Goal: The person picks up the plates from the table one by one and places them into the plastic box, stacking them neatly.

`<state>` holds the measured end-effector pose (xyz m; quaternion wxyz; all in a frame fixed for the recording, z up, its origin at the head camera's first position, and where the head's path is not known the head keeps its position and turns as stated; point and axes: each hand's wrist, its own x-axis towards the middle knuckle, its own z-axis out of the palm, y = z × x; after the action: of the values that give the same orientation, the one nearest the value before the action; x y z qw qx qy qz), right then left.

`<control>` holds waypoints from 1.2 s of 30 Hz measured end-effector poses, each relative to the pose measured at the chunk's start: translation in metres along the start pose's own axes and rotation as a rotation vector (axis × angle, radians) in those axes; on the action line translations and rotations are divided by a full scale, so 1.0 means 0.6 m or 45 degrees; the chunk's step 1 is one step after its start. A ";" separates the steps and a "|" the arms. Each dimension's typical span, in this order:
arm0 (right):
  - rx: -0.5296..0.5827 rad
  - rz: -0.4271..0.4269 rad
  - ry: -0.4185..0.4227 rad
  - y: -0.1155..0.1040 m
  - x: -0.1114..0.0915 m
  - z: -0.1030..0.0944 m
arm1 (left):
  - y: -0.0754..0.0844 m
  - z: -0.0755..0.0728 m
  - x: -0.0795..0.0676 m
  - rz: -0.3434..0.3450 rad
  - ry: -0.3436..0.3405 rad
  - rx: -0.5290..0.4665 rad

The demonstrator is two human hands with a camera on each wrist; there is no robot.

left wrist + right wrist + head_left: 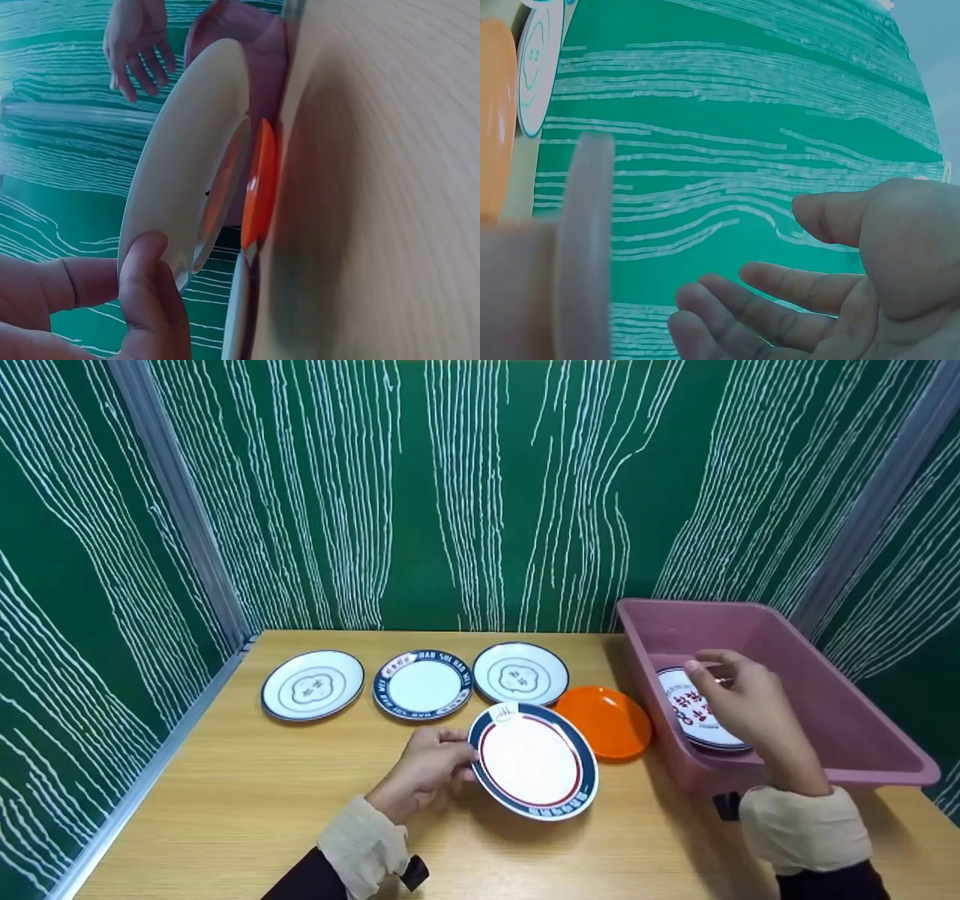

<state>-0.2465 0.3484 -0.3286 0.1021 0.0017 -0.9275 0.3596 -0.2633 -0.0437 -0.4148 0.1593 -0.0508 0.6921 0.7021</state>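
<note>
My left hand (431, 771) pinches the left rim of a white plate (531, 761) with a dark blue border and a red ring. That plate is tilted above the table, and the left wrist view shows its pale underside (184, 142). Over the pink plastic tub (847, 735) hovers my right hand (750, 705), holding nothing, its fingers loosely bent in the right wrist view. Below it, inside the tub, lie white plates with red characters (686, 701), partly hidden by the hand. An orange plate (606, 724) lies just behind the held one.
Along the back of the wooden table (247, 810) lie a white plate with a thin blue rim (285, 686), a blue-bordered lettered plate (424, 686) and another thin-rimmed white plate (551, 667). Green panels with white wavy lines (420, 510) enclose the back and sides.
</note>
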 end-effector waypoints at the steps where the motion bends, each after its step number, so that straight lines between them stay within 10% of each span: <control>1: -0.003 -0.008 -0.010 -0.004 -0.002 0.003 | 0.003 0.000 -0.001 0.015 0.003 -0.012; 17: 0.096 -0.109 -0.145 -0.045 -0.012 0.085 | 0.026 0.013 -0.026 0.128 0.018 -0.192; 36: 1.014 0.243 -0.239 -0.093 -0.026 0.191 | 0.031 0.025 -0.050 0.201 0.109 -0.372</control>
<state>-0.2483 0.2291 -0.3770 -0.0254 -0.0120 -0.7172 0.6963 -0.2382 -0.0333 -0.3874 0.0648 -0.0488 0.5906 0.8029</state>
